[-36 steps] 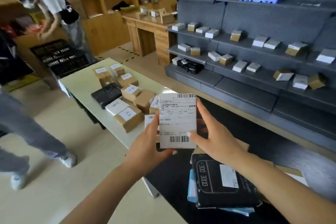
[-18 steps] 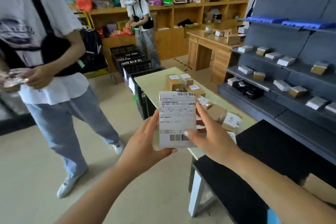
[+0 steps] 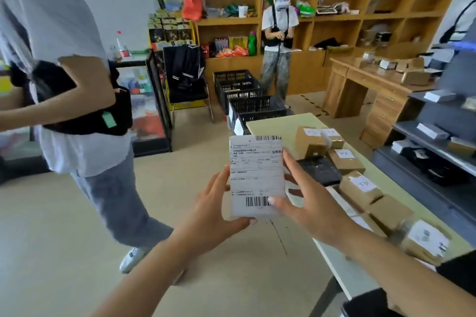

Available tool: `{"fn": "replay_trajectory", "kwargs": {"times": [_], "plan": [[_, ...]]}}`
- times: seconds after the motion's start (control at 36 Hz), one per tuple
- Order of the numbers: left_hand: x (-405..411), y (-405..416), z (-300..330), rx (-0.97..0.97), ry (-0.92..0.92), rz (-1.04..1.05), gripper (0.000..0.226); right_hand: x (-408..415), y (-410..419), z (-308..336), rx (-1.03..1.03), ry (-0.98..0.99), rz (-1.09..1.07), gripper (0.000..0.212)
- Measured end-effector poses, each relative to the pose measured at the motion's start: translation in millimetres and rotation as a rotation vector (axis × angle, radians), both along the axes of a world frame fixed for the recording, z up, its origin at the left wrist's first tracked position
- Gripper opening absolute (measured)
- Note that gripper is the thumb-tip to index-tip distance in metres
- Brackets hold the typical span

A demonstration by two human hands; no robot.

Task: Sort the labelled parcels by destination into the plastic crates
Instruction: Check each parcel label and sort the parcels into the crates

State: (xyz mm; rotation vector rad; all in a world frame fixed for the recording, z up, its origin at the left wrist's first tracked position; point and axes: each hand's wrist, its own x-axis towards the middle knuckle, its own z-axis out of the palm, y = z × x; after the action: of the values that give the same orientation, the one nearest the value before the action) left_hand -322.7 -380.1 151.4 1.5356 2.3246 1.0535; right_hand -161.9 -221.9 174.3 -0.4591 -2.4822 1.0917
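wooden shelving [image 3: 334, 18] lines the far wall, with black plastic crates [image 3: 247, 100] on the floor before the pale table [image 3: 278, 123] of brown parcels [image 3: 358, 189]. both hands hold a white labelled parcel [image 3: 256, 177] upright above the floor, just left of the table: left hand [image 3: 213, 216] cups its lower edge with curled fingers, right hand [image 3: 309, 203] pinches its right side.

A pale green table [image 3: 277, 122] is carrying a row of brown cardboard parcels [image 3: 359, 189] with white labels and one flat black parcel [image 3: 319, 170] lying among them, while two black plastic crates [image 3: 253, 108] are sitting on the beige floor [image 3: 51, 226] just beyond its far end.
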Motion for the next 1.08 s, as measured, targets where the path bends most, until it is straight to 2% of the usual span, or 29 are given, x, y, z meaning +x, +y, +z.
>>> {"fn": "replay_trajectory", "kwargs": {"times": [0.31, 0.5, 0.64, 0.81, 0.92, 1.08], "plan": [[-130, 107, 6, -0.055, 0.087, 0.119, 0.109, -146, 113, -1, -0.155, 0.022, 0.117, 0.090], [-209, 146, 3, -0.010, 0.028, 0.155, 0.104, -239, 166, -9, -0.164, -0.001, 0.148, 0.094], [-276, 171, -2, -0.044, 0.002, 0.159, 0.103, -308, 193, -13, -0.161, -0.006, 0.183, 0.092], [-384, 206, -10, -0.040, 0.005, 0.143, 0.106, -411, 225, -20, -0.166, -0.026, 0.170, 0.095], [-467, 233, -14, -0.030, -0.062, 0.089, 0.108, -486, 245, -16, -0.193, -0.022, 0.158, 0.096], [-568, 275, -14, -0.056, -0.011, 0.036, 0.107, -575, 280, -18, -0.236, 0.001, 0.118, 0.095]]}}
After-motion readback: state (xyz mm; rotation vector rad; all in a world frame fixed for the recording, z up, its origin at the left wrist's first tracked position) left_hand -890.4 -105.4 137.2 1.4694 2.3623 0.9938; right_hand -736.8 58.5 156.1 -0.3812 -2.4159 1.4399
